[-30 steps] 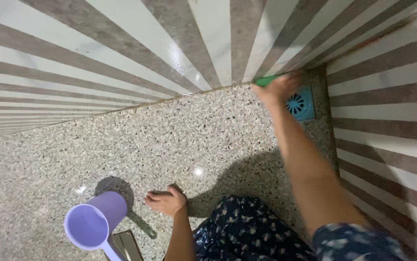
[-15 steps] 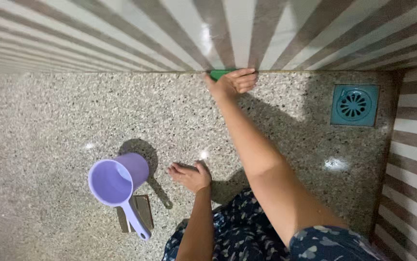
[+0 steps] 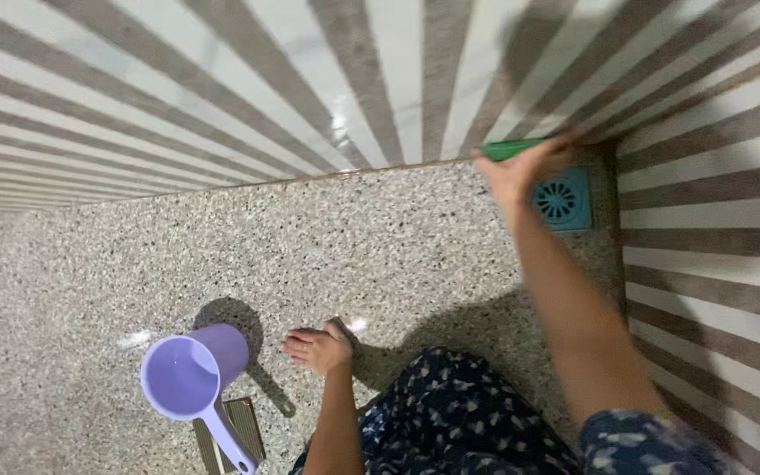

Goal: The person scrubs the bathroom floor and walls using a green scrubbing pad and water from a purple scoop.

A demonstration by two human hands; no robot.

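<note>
Since half a second ago the right hand (image 3: 521, 169) has swept along the base of the wall from the middle of the seam toward the corner, and I now see it beside the teal floor drain (image 3: 563, 199), blurred with speed. Its grip is closed on a green scrubbing tool (image 3: 507, 149), which is pressed into the joint where the speckled floor (image 3: 221, 255) meets the striped wall tiles (image 3: 248, 97). The left hand (image 3: 318, 348) lies flat on the floor, fingers spread, holding nothing, just beside the purple dipper (image 3: 195, 378), which rests partly over a small ribbed pad (image 3: 226, 431).

From my seat, I judge the risks to be these: the floor shines as if wet, so the bracing palm could slide while weight leans on it. The fast stroke could drive knuckles into the side wall at the corner, or catch the tool on the drain's grille. A shift of the left arm could knock the dipper over.
</note>
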